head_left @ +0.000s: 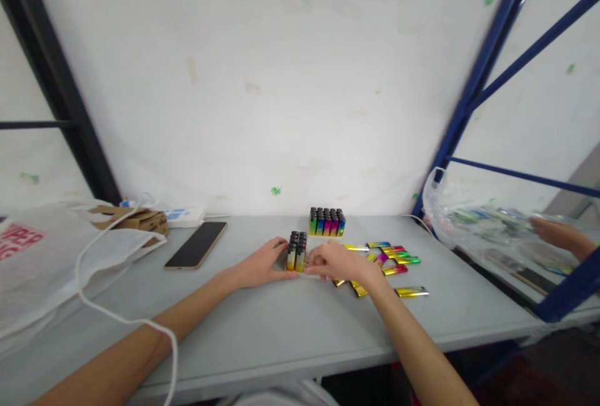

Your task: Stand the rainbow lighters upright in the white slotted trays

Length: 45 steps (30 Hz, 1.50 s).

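A small upright block of lighters (295, 253) with black tops and silver-yellow bodies stands mid-table. My left hand (263, 263) cups its left side, fingertips at the back and thumb along the front base. Against its right side is my right hand (336, 260), fingers curled into a pinch; what they hold is hidden. Right of that hand, loose lighters (394, 270) in shiny yellow, red, green and blue lie scattered on their sides. Behind, near the wall, a larger upright block of multicoloured lighters (327, 222) stands in rows.
A phone (197, 245) lies at left, beside a white bag (60, 262), a cardboard box (135, 220) and a white cable (126, 318). Blue metal posts (462, 112) edge the right side. Beyond them are a clear plastic bag (487, 222) and another person's hand (560, 235).
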Tool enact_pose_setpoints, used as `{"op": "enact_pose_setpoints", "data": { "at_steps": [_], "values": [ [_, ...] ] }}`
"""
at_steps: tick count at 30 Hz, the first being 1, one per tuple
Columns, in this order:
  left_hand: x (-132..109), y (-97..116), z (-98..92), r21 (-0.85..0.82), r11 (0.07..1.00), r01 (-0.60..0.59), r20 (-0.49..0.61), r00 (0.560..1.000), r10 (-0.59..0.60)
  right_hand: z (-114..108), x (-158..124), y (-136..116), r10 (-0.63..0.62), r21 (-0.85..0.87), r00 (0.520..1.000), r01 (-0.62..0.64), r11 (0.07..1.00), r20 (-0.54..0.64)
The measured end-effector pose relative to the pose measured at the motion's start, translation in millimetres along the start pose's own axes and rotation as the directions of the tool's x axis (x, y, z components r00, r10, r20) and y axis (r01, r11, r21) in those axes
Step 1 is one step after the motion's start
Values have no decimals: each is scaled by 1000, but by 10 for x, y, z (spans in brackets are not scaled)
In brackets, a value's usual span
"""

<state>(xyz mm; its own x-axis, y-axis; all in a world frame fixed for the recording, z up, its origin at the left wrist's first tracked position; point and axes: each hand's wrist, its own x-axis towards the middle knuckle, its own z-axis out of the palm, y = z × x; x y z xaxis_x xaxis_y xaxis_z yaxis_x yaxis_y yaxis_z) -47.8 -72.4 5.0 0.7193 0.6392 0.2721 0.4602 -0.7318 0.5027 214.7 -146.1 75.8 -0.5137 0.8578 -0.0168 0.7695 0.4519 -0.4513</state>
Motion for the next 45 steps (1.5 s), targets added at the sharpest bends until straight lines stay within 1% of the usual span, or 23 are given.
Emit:
{"op": "enact_pose_setpoints", "data": {
  "at_steps": [1, 2, 4, 6, 8, 10, 11, 12, 14, 16, 17, 20, 23, 29, 31, 33, 34, 36, 38, 40, 42, 45],
  "values": [
    [1, 1, -2, 0, 1000, 7, 0, 1000, -7, -81, -49, 74, -4, 66, 1000, 4, 998, -9],
    [3, 2, -5, -1, 1000, 13, 2, 1000, -13, -171, -105, 158, 16, 105, 998, -9, 994, -62],
    [5, 3, -15, -4, 1000, 20, 8, 1000, -20, -362, -225, 344, 112, 146, 973, -83, 986, -199],
    [6, 5, -29, -7, 1000, 20, 14, 1000, -20, -539, -349, 524, 219, 135, 910, -183, 974, -352],
    [9, 12, -51, 1, 1000, 13, 19, 1000, -13, -681, -473, 676, 284, 77, 836, -281, 957, -470],
    [12, 21, -84, 19, 1000, 7, 26, 1000, -8, -776, -598, 799, 333, 40, 777, -370, 928, -534],
    [14, 24, -103, 26, 1000, 7, 30, 1000, -8, -808, -659, 859, 364, 42, 763, -406, 913, -535],
    [15, 25, -122, 31, 1000, 6, 33, 999, -8, -829, -719, 925, 395, 51, 763, -432, 901, -513],
    [16, 15, -158, 39, 999, 4, 33, 999, -6, -846, -826, 1085, 439, 69, 793, -455, 888, -422],
    [12, -7, -183, 55, 998, 4, 28, 1000, -5, -838, -908, 1285, 449, 58, 831, -457, 888, -327],
    [9, -20, -192, 65, 998, 2, 23, 1000, -3, -826, -937, 1392, 453, 43, 839, -463, 885, -301],
    [-2, -48, -208, 92, 995, -22, 8, 1000, 21, -777, -973, 1674, 470, -51, 831, -505, 861, -297],
    [-7, -52, -215, 108, 994, -32, 2, 999, 32, -717, -947, 1826, 488, -85, 828, -527, 846, -275],
    [-5, -93, -174, 95, 995, -12, -3, 1000, 13, -634, -850, 1863, 469, -6, 852, -483, 875, -231],
    [-4, -114, -146, 96, 995, 7, -8, 1000, -6, -621, -832, 1868, 470, 25, 861, -475, 880, -195],
    [0, -119, -118, 90, 995, 31, -12, 999, -30, -609, -821, 1873, 468, 53, 863, -467, 882, -189],
    [2, -115, -106, 83, 996, 37, -16, 999, -36, -603, -817, 1871, 457, 70, 863, -453, 889, -217],
    [10, -96, -86, 65, 997, 31, -28, 999, -29, -598, -805, 1849, 406, 127, 861, -386, 914, -307],
    [16, -69, -70, 50, 999, 11, -48, 999, -8, -607, -783, 1789, 346, 226, 850, -275, 935, -397],
    [19, -38, -53, 42, 999, -7, -65, 998, 10, -634, -744, 1690, 293, 311, 838, -157, 937, -460],
    [19, -5, -30, 36, 999, -19, -75, 997, 21, -673, -693, 1558, 236, 327, 822, -65, 943, -519],
    [19, 49, 6, 26, 999, -23, -52, 998, 24, -714, -602, 1327, 184, 302, 775, 9, 953, -605]
  ]
}}
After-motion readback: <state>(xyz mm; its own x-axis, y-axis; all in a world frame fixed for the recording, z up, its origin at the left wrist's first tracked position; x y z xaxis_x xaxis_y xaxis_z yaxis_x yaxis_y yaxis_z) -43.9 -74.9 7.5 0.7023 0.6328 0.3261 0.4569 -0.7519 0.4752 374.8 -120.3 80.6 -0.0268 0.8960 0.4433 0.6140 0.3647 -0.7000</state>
